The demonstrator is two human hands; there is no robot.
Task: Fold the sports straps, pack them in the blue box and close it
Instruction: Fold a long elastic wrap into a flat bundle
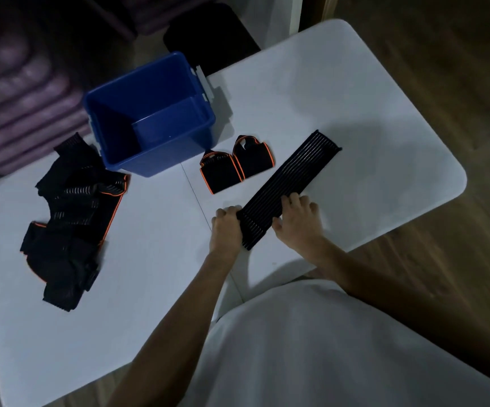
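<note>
A long black ribbed strap (pixel 290 180) lies flat and diagonal on the white table (pixel 155 259). My left hand (pixel 225 227) grips its near end from the left side. My right hand (pixel 298 220) presses on the same end from the right, fingers on top. Two folded black straps with orange trim (pixel 236 165) lie side by side just beyond my hands. The open blue box (pixel 152 113) stands at the table's far edge, empty inside. A loose pile of black and orange straps (pixel 70 218) lies at the left.
A grey latch (pixel 205 82) hangs on the box's right side. A dark chair (pixel 211 33) stands behind the table. Purple cushions (pixel 17 92) are stacked at the far left. Wooden floor (pixel 458 83) lies to the right of the table.
</note>
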